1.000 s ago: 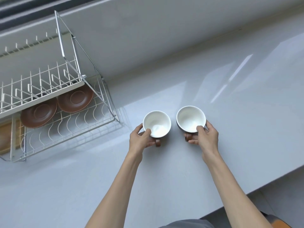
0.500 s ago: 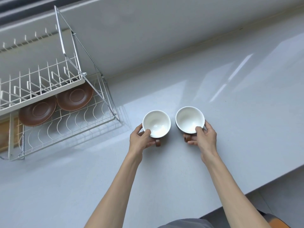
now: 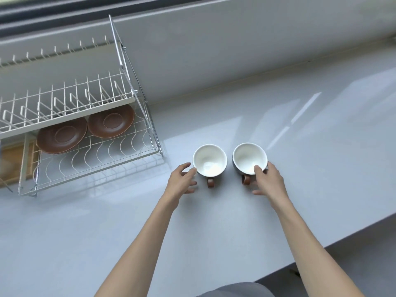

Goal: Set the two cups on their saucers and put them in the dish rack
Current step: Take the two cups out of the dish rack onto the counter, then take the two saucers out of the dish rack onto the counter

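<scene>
Both cups stand upright mid-surface, handles toward the person for easy pickup. The left hand point(image 3: 181, 182) hangs spread beside the left cup point(image 3: 209, 160), its grip apart; the right hand point(image 3: 267, 179) has its grip loosely on the right cup point(image 3: 249, 159), thumb over the rim. The two saucers point(image 3: 62, 135) wait on the dish rack point(image 3: 90, 161)'s lower shelf.

Your path from the two white cups point(image 3: 209, 160) to the brown saucers point(image 3: 110, 121), open grey countertop point(image 3: 128, 221), white wire upper shelf point(image 3: 64, 108) overhanging the saucers, chrome rack post point(image 3: 147, 116) beside them

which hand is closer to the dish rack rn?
Left. The left hand is beside the left cup, just right of the dish rack; the right hand is farther right, at the right cup.
</scene>
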{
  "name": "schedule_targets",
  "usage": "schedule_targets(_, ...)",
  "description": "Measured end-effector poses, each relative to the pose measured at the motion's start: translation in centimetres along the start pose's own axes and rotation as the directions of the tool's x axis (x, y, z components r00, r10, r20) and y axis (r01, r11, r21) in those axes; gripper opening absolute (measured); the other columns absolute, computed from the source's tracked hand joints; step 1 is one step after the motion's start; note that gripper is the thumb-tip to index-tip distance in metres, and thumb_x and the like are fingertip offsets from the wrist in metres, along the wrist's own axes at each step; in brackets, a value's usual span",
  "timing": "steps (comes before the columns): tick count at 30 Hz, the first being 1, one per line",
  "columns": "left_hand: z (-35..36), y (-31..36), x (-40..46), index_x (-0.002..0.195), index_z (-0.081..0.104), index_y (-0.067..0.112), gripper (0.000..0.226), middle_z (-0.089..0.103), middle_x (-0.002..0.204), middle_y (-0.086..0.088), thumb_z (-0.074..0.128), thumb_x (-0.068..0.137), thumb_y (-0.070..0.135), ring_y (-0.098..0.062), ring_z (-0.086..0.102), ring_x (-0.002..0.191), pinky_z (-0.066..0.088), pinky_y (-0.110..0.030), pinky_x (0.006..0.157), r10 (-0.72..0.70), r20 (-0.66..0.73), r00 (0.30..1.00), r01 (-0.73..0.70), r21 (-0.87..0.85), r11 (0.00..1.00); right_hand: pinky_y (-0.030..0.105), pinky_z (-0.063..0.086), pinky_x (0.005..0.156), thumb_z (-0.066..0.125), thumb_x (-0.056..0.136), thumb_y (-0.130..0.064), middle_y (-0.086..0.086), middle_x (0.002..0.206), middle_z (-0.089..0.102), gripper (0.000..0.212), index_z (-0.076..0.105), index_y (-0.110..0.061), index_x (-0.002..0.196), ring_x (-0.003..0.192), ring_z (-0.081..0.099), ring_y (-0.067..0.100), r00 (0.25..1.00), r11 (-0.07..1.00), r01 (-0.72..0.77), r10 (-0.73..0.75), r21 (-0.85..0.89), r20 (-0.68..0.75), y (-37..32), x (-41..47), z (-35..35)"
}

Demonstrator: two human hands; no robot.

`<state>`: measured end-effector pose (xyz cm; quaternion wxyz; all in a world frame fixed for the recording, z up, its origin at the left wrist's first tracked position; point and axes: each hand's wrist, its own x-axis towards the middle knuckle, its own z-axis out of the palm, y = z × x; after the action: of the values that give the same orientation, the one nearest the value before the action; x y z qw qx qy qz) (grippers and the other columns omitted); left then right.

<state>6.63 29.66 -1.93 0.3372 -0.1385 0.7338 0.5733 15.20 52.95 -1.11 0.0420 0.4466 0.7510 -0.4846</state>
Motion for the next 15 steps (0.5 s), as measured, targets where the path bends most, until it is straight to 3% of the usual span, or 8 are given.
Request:
schedule_targets(2,-1.2,-0.1,-0.5,0.146,0.049,0.022,0.051,0.064,0.115,0.000,0.058,0.098,0.035,-0.023,0.070,0.099,0.058,-0.031,0.075,0.021,0.009,1.000,-0.022,0.105,0.994,0.045,0.056,0.079,0.041,0.085,-0.050,0.003,0.107,0.063,0.045,0.052,-0.019,0.117,0.082,0.069,0.029,1.000,0.964,0.016,-0.020,-0.266,-0.014,-0.6,-1.0,-0.1)
schedule_targets(4,-2.6,-0.1,-1.2,0.146,0.049,0.024,0.052,0.065,0.111,0.006,0.057,0.097,0.039,-0.027,0.068,0.106,0.058,-0.037,0.087,0.049,0.013,0.999,-0.050,0.222,0.974,0.039,0.047,0.081,0.039,0.088,-0.054,0.008,0.112,0.063,0.049,0.048,-0.015,0.117,0.095,0.064,0.036,0.997,0.887,0.028,-0.059,-0.461,-0.052,-1.2,-2.0,0.0)
schedule_targets(6,-4.1,0.0,-1.9,0.145,0.047,0.029,0.056,0.065,0.125,0.003,0.056,0.093,0.049,-0.028,0.065,0.113,0.052,-0.042,0.100,0.080,0.031,0.996,-0.085,0.342,0.936,0.040,0.039,0.079,0.039,0.094,-0.053,0.011,0.121,0.060,0.051,0.047,-0.012,0.123,0.108,0.058,0.037,0.988,0.824,0.070,-0.136,-0.562,-0.076,-1.9,-3.1,0.3)
schedule_targets(10,-7.0,0.5,-3.8,0.150,0.041,0.036,0.061,0.054,0.147,-0.001,0.046,0.096,0.062,-0.025,0.053,0.132,0.043,-0.038,0.106,0.188,0.056,0.981,-0.179,0.646,0.742,0.043,0.042,0.086,0.035,0.099,-0.052,0.010,0.134,0.053,0.052,0.045,-0.015,0.135,0.116,0.055,0.038,0.949,0.747,0.220,-0.314,-0.627,-0.041,-3.7,-6.0,1.9)
schedule_targets(15,-10.6,0.7,-6.0,0.150,0.044,0.028,0.059,0.054,0.149,-0.004,0.036,0.101,0.060,-0.026,0.046,0.139,0.037,-0.042,0.109,0.463,0.036,0.886,-0.269,0.854,0.446,0.045,0.040,0.098,0.037,0.099,-0.053,0.007,0.146,0.047,0.055,0.044,-0.019,0.142,0.131,0.047,0.031,0.907,0.737,0.384,-0.414,-0.557,0.078,-6.2,-9.0,5.6)
